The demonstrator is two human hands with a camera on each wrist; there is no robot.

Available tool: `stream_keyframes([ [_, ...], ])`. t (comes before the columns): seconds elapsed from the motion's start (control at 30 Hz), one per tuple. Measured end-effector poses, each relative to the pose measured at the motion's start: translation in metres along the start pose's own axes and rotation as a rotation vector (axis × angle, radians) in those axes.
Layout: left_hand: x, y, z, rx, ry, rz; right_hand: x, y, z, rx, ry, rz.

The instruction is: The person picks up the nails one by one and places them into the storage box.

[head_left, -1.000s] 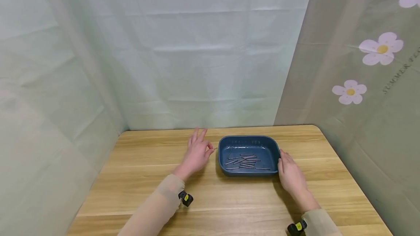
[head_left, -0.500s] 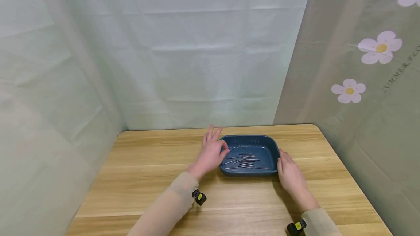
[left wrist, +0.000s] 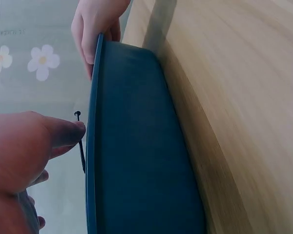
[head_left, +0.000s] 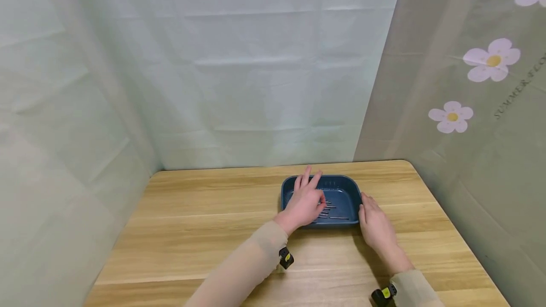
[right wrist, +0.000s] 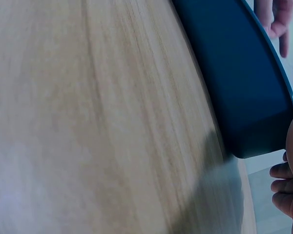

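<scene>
In the head view my left hand (head_left: 304,206) is over the left and middle part of a dark blue rectangular dish (head_left: 351,198). Its thumb and index finger pinch a thin nail (left wrist: 81,151), whose flat head stands above the fingertips in the left wrist view; the other fingers are spread upward. Several metal nails (head_left: 339,218) lie on the dish floor, some hidden behind this hand. My right hand (head_left: 377,224) rests against the dish's right end with fingers extended along the outer wall.
The dish stands on a wooden table (head_left: 204,231) near its back edge. A pale curtain (head_left: 256,84) rises behind, and a flower-printed cloth (head_left: 469,165) borders the right side. Wrist cameras (head_left: 286,258) sit on both sleeves.
The left hand has moved right with the nail, from beside the dish's left end to over its inside. The right hand has stayed at the right end.
</scene>
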State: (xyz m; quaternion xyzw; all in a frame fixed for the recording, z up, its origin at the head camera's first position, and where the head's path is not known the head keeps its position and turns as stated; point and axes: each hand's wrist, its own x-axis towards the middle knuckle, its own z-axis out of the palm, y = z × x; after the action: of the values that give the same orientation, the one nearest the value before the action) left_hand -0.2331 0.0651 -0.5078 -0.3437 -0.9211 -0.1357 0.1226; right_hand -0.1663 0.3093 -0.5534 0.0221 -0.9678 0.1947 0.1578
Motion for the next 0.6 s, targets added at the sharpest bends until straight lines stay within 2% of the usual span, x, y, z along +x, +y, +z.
stream_keyframes([
  [0.17, 0.015, -0.001, 0.008, 0.071, -0.034, -0.035, 0.001, 0.001, 0.002, 0.0, 0.017, -0.008],
  [0.4, 0.033, -0.008, 0.017, 0.193, -0.116, -0.091, 0.0, 0.001, 0.0, 0.003, 0.012, -0.004],
  [0.6, 0.042, -0.013, 0.023, 0.25, -0.13, -0.098, 0.001, -0.001, 0.001, 0.0, 0.018, -0.002],
])
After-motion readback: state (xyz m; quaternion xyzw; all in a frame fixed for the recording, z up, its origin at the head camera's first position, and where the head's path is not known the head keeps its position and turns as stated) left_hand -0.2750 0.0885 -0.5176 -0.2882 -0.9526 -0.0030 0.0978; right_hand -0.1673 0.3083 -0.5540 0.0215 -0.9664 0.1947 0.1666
